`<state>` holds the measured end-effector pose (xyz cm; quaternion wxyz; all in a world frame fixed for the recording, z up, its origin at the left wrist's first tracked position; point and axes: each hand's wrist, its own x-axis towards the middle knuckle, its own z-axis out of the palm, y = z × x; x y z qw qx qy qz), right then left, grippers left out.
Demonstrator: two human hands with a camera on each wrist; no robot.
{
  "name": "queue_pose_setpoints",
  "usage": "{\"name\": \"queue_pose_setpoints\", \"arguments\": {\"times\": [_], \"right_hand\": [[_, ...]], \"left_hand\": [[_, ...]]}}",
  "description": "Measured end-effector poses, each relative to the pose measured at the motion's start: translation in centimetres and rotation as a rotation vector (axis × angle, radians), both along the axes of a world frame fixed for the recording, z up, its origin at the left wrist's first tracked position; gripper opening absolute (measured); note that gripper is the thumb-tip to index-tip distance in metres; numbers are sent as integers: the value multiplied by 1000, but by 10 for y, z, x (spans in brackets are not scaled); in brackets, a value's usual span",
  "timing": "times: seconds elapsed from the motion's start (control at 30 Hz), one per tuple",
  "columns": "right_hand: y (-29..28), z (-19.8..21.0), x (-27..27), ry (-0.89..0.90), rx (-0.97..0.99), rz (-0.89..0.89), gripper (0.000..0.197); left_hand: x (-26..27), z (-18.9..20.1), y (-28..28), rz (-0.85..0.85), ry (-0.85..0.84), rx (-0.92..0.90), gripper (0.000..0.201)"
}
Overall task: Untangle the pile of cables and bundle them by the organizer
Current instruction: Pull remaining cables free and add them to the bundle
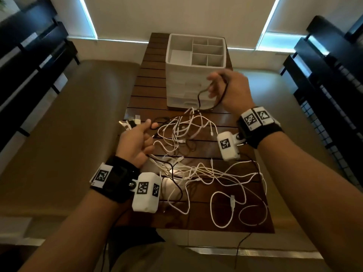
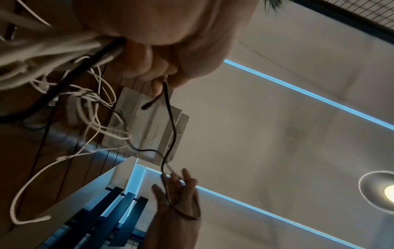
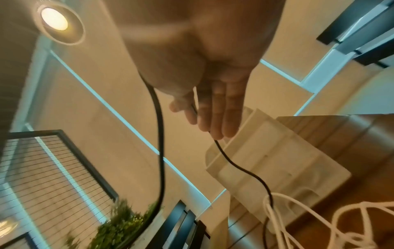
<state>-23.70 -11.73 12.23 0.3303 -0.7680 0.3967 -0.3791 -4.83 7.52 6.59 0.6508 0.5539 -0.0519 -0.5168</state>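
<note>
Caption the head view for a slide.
Right hand lifts a black cable from tangled white cables before the organizer.

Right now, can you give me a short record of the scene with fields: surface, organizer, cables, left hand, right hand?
surface: dark slatted wooden table
organizer: white box with open top compartments, at the far end of the table
cables: tangled white cables spread over the near table; one black cable lifted out of the pile
left hand: left hand grips a bunch of cable ends, plugs sticking out past the thumb
right hand: right hand raised in front of the box, fingers straight, black cable looped over it
</note>
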Motion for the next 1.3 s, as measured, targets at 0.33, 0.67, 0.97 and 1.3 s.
{"name": "queue_pose_setpoints", "arguments": {"times": [0.33,0.67,0.97,1.3], "right_hand": [[29,14,3,0,-237,156,21],[68,25,-5,146,-332,409,35],[105,7,-35,224,114,578,24],[66,-21,1,73,735,121,62]], "left_hand": [[-7,8,-9,103,-132,-39,31],[-25,32,-36,-335,63,-194,50],[-18,21,-57,-368,157,-153,29],[-26,27,-39,-549,-125,-287,28]]}}
